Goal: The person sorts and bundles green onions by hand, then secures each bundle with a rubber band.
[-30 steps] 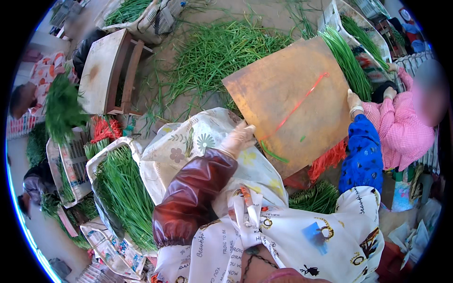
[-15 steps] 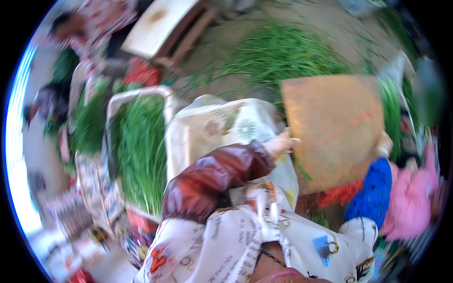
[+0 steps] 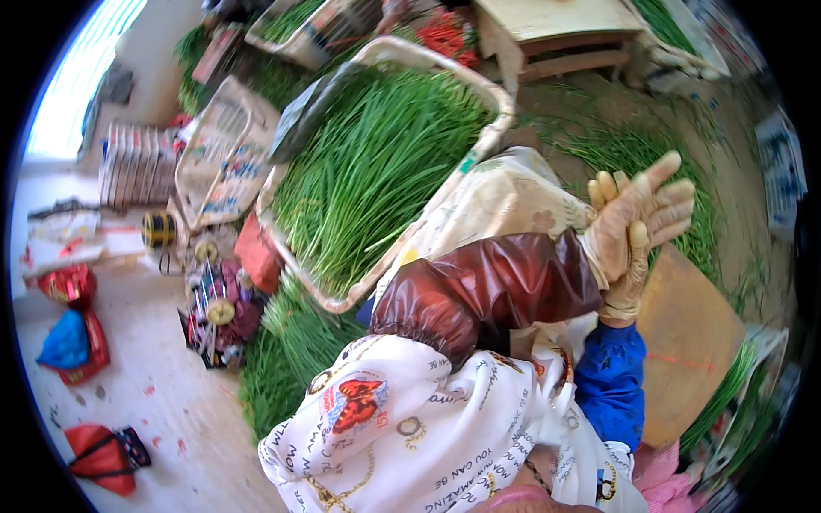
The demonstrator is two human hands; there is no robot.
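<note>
Both my hands wear pale, thin gloves and meet right of centre. My left hand (image 3: 648, 209), below a shiny dark red sleeve cover (image 3: 505, 291), has its fingers stretched out and apart. From below, my right hand (image 3: 624, 286) in a blue sleeve cover (image 3: 611, 376) closes around the left hand; its thumb lies on the near side and fingertips show behind. Just beyond and below the hands, a worn tan board (image 3: 680, 342) with a red line lies tilted. Its upper left corner is hidden behind my hands.
A white-rimmed crate (image 3: 505, 115) full of long green chives (image 3: 376, 162) stands left of my arms, with a flower-patterned cloth (image 3: 522, 192) beside it. Loose chives (image 3: 624, 150) cover the floor ahead. A small wooden table (image 3: 560, 26) stands at the back. Bags (image 3: 103, 457) lie far left.
My view has swung left. Both hands have left the edges of the board and come together, the right now around the left. The board now appears lower right.
</note>
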